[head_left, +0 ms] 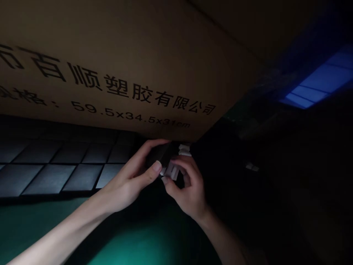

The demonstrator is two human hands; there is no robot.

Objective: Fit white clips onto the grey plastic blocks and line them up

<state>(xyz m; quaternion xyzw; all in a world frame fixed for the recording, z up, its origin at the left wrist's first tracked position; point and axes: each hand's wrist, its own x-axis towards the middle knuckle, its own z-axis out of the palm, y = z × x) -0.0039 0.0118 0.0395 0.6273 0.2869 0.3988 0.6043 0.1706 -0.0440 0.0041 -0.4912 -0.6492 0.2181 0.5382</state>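
While the left hand (129, 180) clamps a dark block (161, 154) from 9 o'clock, the right hand (189, 191) pinches white strips (171, 171) against its end from 4 o'clock. Both hands meet just beneath a printed cardboard carton (124, 73) filling 12 o'clock, with dark tiles (63, 171) at 9 o'clock.

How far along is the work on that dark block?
Done: white tabs already sit against the dark block. In hand: the left hand grips the block, the right hand pinches the tabs, beneath a cardboard carton. Left: a separate white piece lies off to the right, unheld.
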